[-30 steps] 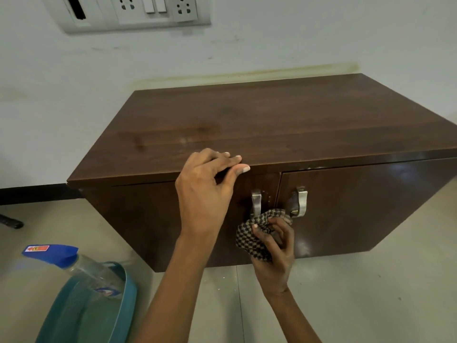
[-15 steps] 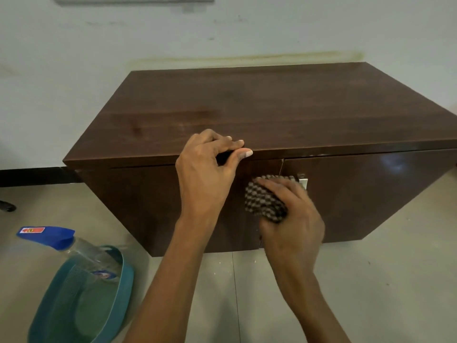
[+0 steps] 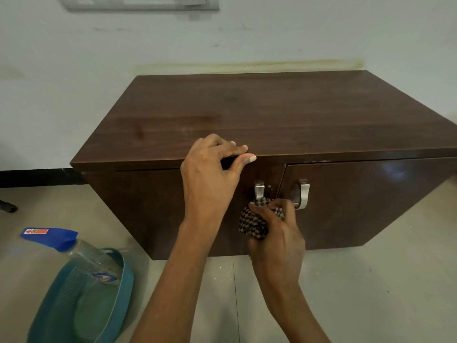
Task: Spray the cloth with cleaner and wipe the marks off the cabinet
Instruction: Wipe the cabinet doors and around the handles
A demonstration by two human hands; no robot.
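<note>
A low dark-brown wooden cabinet (image 3: 272,115) stands against the wall, with two doors and two metal handles (image 3: 303,194). My left hand (image 3: 212,177) grips the front edge of the cabinet top, fingers over it and thumb under. My right hand (image 3: 279,233) holds a bunched brown-and-white checked cloth (image 3: 252,222) pressed on the left door, just below its handle (image 3: 259,190). A clear spray bottle (image 3: 74,246) with a blue trigger head leans in a teal tub on the floor at the left.
The teal plastic tub (image 3: 123,276) sits on the tiled floor left of my arms. A switch and socket plate (image 3: 138,2) is on the wall above. A dark object (image 3: 7,206) lies at the far left edge by the black skirting.
My right hand has slid the cloth down the door from the gap between the handles to below the left handle. Both handles show again. My left hand has stayed on the edge.
</note>
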